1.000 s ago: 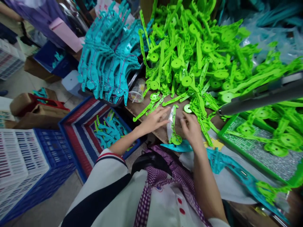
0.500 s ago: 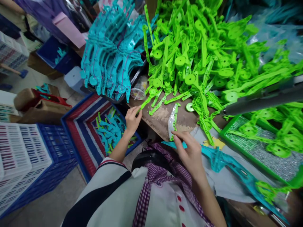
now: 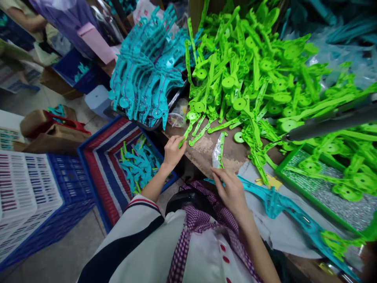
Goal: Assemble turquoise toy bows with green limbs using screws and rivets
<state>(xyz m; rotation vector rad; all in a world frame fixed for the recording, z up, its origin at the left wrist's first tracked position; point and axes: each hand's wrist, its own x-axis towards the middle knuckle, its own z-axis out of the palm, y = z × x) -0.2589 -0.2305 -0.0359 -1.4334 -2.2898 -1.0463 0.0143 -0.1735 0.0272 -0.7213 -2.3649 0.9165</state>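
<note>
My left hand (image 3: 174,152) is closed around the near end of a lime-green plastic arm (image 3: 191,122), whose round end points toward the green pile. Just right of it, a curved green strip with a clear, shiny side (image 3: 218,151) lies at the table's edge. My right hand (image 3: 232,192) has its thumb and forefinger pinched together at the strip's lower end. What sits between those fingertips is too small to make out. Beneath and beside that hand runs a long turquoise plastic piece (image 3: 273,200), partly hidden by it.
A large heap of green plastic parts (image 3: 238,78) covers the table's back. Stacked turquoise parts (image 3: 147,74) stand back left. A green tray (image 3: 316,188) holds small shiny pieces, with a dark tool (image 3: 324,124) above. A striped-lined blue crate (image 3: 100,169) sits lower left.
The whole view has shifted slightly. My right fingertips have drawn back a little from the clear-sided strip, toward my body. My left hand keeps hold of the green arm.
</note>
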